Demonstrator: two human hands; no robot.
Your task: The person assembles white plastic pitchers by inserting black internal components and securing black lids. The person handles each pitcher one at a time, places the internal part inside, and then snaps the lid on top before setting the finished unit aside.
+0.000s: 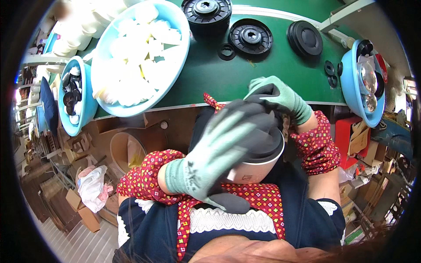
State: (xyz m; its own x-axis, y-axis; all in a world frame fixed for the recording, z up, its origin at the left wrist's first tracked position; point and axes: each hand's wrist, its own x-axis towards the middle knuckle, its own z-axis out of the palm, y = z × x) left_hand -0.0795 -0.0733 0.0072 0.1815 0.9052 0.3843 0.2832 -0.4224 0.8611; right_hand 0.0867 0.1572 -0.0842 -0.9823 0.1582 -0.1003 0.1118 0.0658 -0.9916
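Note:
In my lap sits a round white container (252,172) with a black round top (268,144). My left hand (215,149), in a pale green glove with dark grey fingers and palm, is over its left side. That hand's fingers are stretched and smeared by motion, with the thumb held apart. On the far right of the container, my right hand (276,97), gloved alike, has its fingers curled in at the table's edge. What those fingers hold, if anything, is hidden. The left hand covers part of the black top.
On the green table (201,76) stand a large blue basin (183,57) of white parts, a black stack (206,17), a black ribbed disc (251,37), black round lids (305,38) and small black rings (226,51). Blue basins (90,94) flank it. Cardboard boxes (85,210) lie below left.

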